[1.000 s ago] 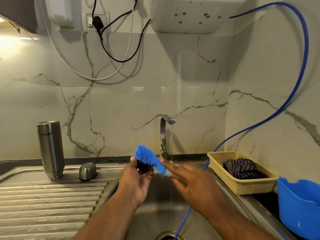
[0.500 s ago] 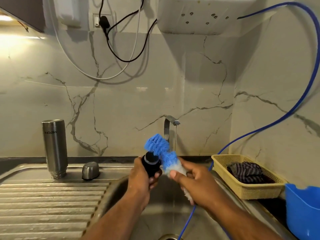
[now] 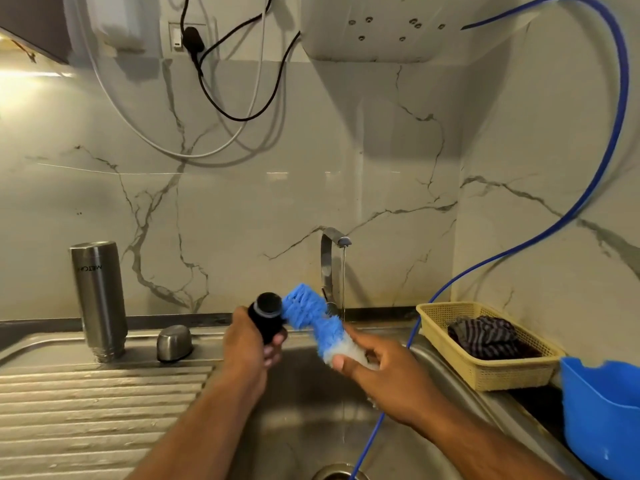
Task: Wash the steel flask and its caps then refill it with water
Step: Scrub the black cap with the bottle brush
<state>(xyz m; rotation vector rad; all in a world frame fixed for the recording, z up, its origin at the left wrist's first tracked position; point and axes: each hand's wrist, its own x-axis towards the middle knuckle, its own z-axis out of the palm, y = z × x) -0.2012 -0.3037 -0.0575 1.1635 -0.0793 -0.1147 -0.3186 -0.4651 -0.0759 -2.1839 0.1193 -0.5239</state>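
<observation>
The steel flask (image 3: 98, 299) stands upside down on the draining board at the left, with a rounded steel cap (image 3: 174, 342) beside it. Over the sink basin, my left hand (image 3: 247, 348) grips a black inner cap (image 3: 266, 317), its open end facing up and towards me. My right hand (image 3: 377, 368) holds a blue and white bottle brush (image 3: 311, 315) by its white end. The brush's blue bristles press against the right side of the black cap. The tap (image 3: 330, 268) behind runs a thin stream of water.
A ribbed steel draining board (image 3: 97, 410) fills the left. A yellow basket (image 3: 491, 372) with a striped cloth sits right of the sink, and a blue tub (image 3: 602, 414) is at the right edge. A blue hose (image 3: 568, 216) drops from the wall unit into the drain.
Both hands have risen slightly over the basin. The black cap has turned so that its open end shows, and the brush bristles now bend against its side.
</observation>
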